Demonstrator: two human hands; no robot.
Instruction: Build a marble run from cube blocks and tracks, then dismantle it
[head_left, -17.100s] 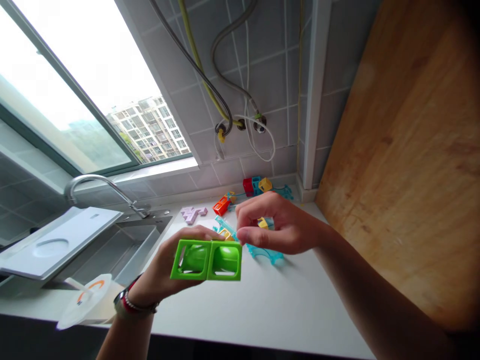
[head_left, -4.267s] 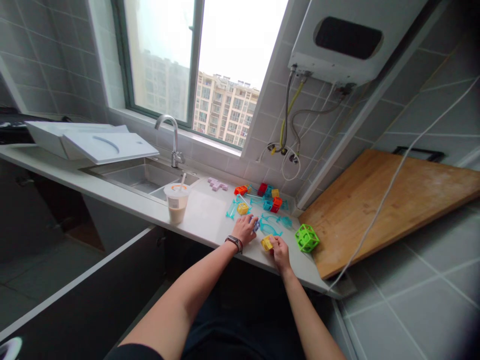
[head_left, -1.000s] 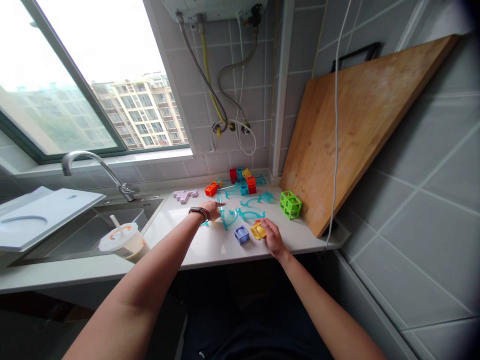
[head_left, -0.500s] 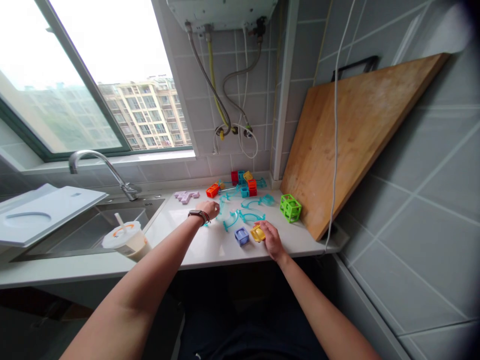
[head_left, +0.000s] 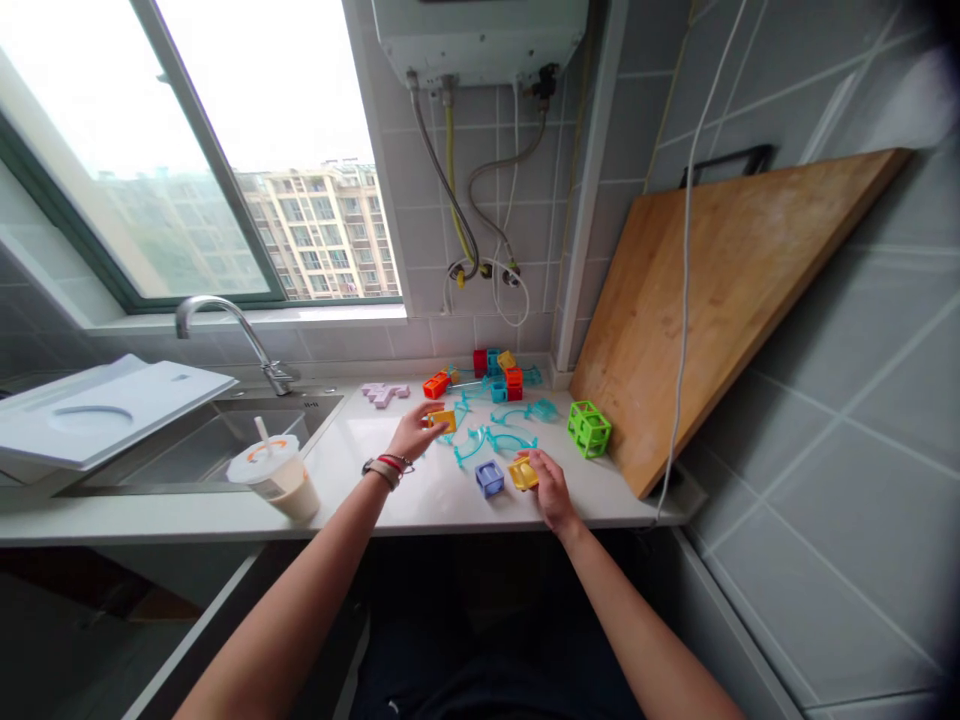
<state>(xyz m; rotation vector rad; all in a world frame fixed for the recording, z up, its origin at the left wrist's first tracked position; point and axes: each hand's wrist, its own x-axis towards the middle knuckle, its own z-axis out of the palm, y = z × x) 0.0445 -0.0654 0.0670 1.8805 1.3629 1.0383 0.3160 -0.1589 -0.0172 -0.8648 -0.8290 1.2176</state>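
Yellow cube (head_left: 442, 420) is sitting pinched in the left hand (head_left: 414, 432), fingers closing narrow round it, over the white counter (head_left: 420, 500) nr the teal track pieces (head_left: 499, 440). I'm watching the right hand (head_left: 553, 487) gripping a second yellow cube (head_left: 522, 474) w/ curled fingers, low on the counter, just beside a blue cube (head_left: 489, 478). Green cube (head_left: 589, 428) is standing apart, by the wooden board (head_left: 712, 300).

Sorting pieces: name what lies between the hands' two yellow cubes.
Head view: teal curved tracks lie between the left hand's yellow cube and the right hand's yellow cube; a blue cube sits just off that line.
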